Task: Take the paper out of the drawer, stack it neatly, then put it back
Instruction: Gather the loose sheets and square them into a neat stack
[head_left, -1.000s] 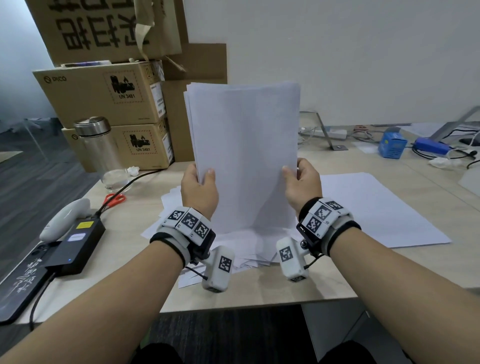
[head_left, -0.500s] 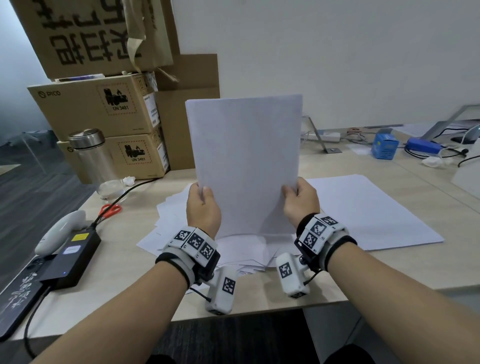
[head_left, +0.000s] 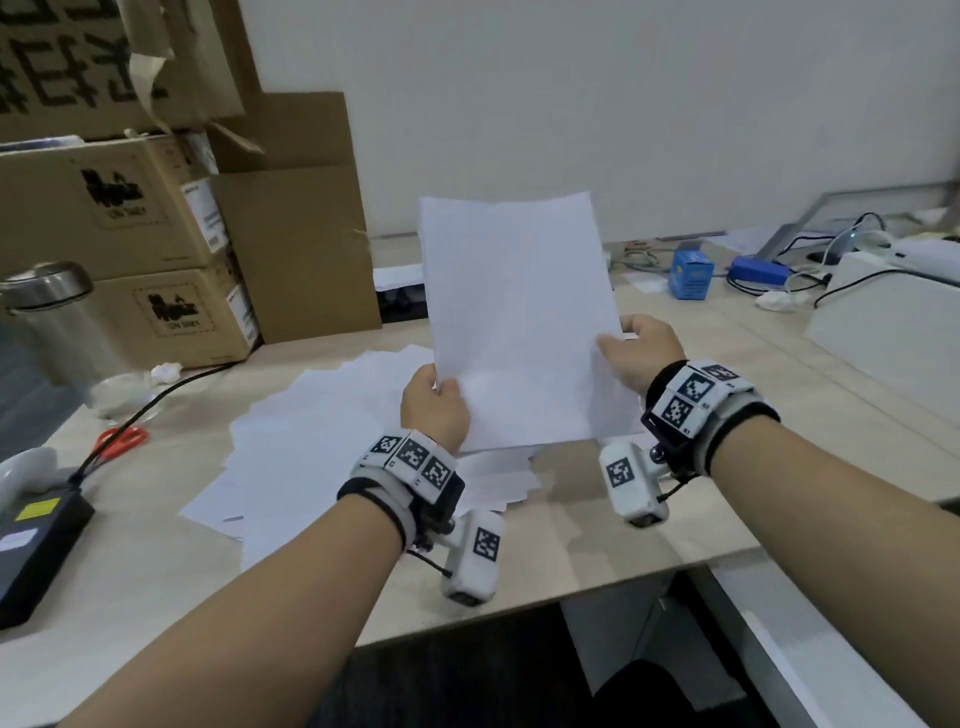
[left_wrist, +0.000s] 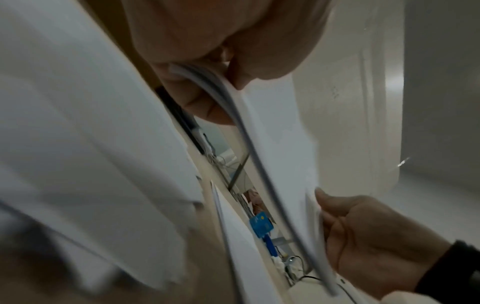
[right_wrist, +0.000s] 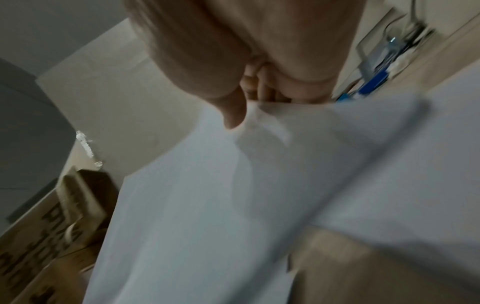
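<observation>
A sheaf of white paper (head_left: 514, 317) stands nearly upright over the desk, tilted slightly left, its lower edge just above the loose sheets. My left hand (head_left: 434, 408) pinches its lower left edge, thumb on the near face. My right hand (head_left: 636, 353) grips the right edge a bit higher. The left wrist view shows the paper's edge (left_wrist: 262, 164) curving between thumb and fingers, with my right hand (left_wrist: 363, 232) holding it lower down. In the blurred right wrist view my thumb presses on the paper (right_wrist: 233, 195). Loose white sheets (head_left: 322, 441) lie scattered on the desk beneath. No drawer is visible.
Cardboard boxes (head_left: 156, 249) are stacked at the back left, with a steel flask (head_left: 52, 322) beside them. Red-handled scissors (head_left: 122, 439) and a black adapter (head_left: 31, 545) lie at the left. A blue box (head_left: 691, 275), cables and a white device (head_left: 893, 317) sit at the right.
The sheaf's splayed sheets have evened out at the top. The paper and both hands now sit further right in the view and lower toward the desk.
</observation>
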